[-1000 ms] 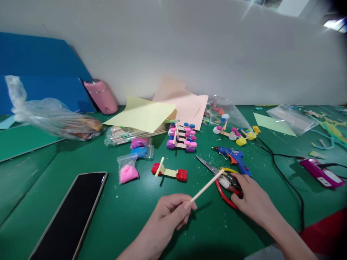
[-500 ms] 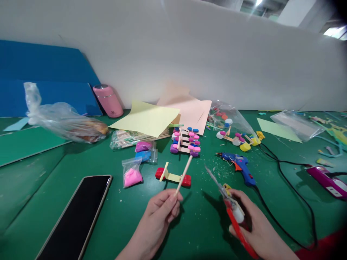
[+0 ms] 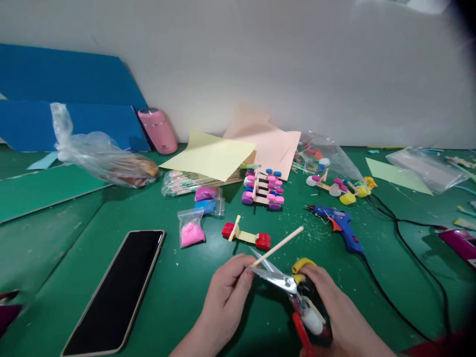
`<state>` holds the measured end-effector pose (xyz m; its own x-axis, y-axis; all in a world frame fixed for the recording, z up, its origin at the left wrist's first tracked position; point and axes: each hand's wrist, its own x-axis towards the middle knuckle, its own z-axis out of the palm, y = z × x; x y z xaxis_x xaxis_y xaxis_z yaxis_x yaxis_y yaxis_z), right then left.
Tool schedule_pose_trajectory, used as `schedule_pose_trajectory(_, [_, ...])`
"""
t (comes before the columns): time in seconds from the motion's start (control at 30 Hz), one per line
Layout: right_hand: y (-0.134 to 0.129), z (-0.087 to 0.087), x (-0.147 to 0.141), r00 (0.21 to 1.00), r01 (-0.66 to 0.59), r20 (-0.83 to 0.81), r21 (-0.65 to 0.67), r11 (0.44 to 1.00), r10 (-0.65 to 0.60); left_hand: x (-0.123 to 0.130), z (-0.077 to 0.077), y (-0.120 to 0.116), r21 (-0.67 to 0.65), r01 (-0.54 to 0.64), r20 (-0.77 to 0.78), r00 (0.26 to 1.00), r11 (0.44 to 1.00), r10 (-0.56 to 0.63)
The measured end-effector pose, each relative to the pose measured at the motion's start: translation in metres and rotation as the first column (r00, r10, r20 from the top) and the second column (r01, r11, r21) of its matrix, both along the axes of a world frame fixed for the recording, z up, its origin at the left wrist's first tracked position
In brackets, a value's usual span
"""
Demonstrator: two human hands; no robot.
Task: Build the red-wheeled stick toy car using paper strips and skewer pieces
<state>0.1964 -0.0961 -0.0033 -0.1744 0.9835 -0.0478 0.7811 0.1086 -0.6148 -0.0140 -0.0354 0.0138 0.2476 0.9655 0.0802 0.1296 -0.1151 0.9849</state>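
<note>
My left hand [image 3: 232,287] pinches one end of a thin pale wooden stick [image 3: 280,245], which slants up to the right. Scissors [image 3: 284,281] are in my right hand [image 3: 334,307], which is closed round their red and yellow handles. Their blades are parted on either side of the stick, close to my left fingertips. A white rounded piece [image 3: 313,322] shows by the handles; how it is attached I cannot tell. Just beyond my hands lies a small piece with red ends and a flat pale stick [image 3: 246,235].
Several small assemblies with coloured wheels [image 3: 264,191] stand behind. A blue glue gun [image 3: 336,220] with a cord lies right, a phone [image 3: 119,287] left. Bags of coloured clay [image 3: 192,230], yellow paper [image 3: 211,153], and a pink bottle [image 3: 158,131] are further back.
The scissors have moved left and opened round the stick. The stick has tilted further to the right in my left hand. The view has shifted slightly.
</note>
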Motion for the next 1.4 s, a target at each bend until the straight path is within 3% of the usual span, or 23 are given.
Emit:
schedule_pose_trajectory(0.17, [0.003, 0.003, -0.011, 0.995, 0.082, -0.067, 0.036, 0.996, -0.08, 0.0, -0.002, -0.002, 0.077, 0.031, -0.027, 0.999, 0.997, -0.029])
schedule_pose_trajectory(0.37, [0.004, 0.006, -0.015, 0.996, 0.073, -0.054, -0.018, 0.997, -0.074, 0.0, -0.001, -0.001, 0.076, 0.059, -0.041, 0.998, 0.995, -0.056])
schedule_pose_trajectory(0.67, [-0.001, 0.003, -0.014, 0.999, 0.043, -0.011, 0.107, 0.993, -0.042, -0.001, -0.001, 0.0, 0.099, 0.168, -0.014, 0.986, 0.981, -0.168])
schedule_pose_trajectory(0.87, [-0.003, 0.008, -0.012, 0.996, 0.018, 0.092, -0.125, 0.992, -0.006, -0.001, -0.005, 0.001, 0.111, 0.217, 0.011, 0.976, 0.97, -0.219])
schedule_pose_trajectory(1.07, [0.002, 0.007, -0.012, 0.991, 0.033, 0.135, -0.304, 0.952, 0.009, 0.0, -0.008, 0.0, -0.08, 0.128, 0.117, 0.986, 0.988, -0.118])
schedule_pose_trajectory(1.2, [0.006, 0.008, -0.011, 0.992, 0.036, 0.124, -0.341, 0.939, 0.007, -0.001, -0.007, 0.001, -0.203, 0.169, 0.236, 0.964, 0.964, -0.12])
schedule_pose_trajectory(1.3, [0.01, 0.008, -0.009, 0.996, -0.017, 0.076, -0.357, 0.934, 0.048, -0.003, -0.01, 0.001, -0.351, 0.259, 0.38, 0.918, 0.9, -0.116])
schedule_pose_trajectory(1.4, [0.013, 0.009, -0.008, 0.997, -0.054, 0.034, -0.346, 0.937, 0.07, -0.004, -0.013, 0.001, -0.5, 0.327, 0.503, 0.864, 0.802, -0.039])
